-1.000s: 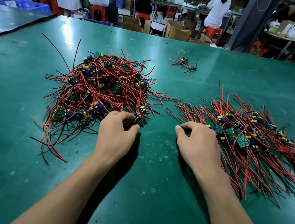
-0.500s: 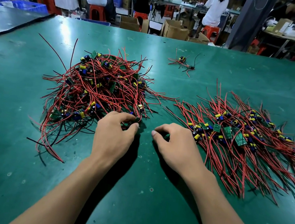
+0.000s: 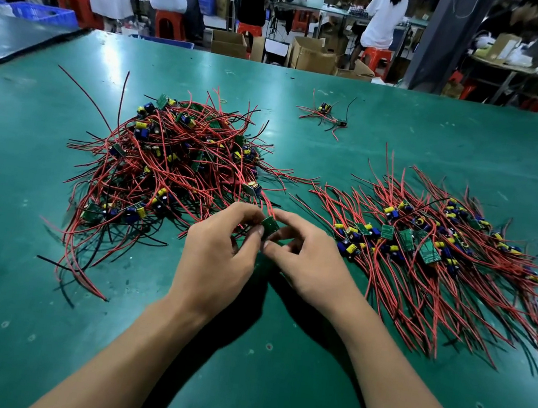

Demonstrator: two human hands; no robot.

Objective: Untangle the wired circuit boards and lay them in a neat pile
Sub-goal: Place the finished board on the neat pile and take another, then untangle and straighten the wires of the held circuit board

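Left hand [image 3: 219, 252], right hand [image 3: 307, 264] pinch circuit board [image 3: 270, 227] beside tangled heap [image 3: 175, 170].

green table [image 3: 268, 394] | messy pile [image 3: 168, 169] left | neat pile [image 3: 434, 248] right | small bunch [image 3: 325, 115] far back

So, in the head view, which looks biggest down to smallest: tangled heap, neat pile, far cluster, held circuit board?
1. Tangled heap and neat pile: similar spread, too close to rank.
2. Far cluster, though distance shrinks it.
3. Held circuit board, smallest despite being nearest.
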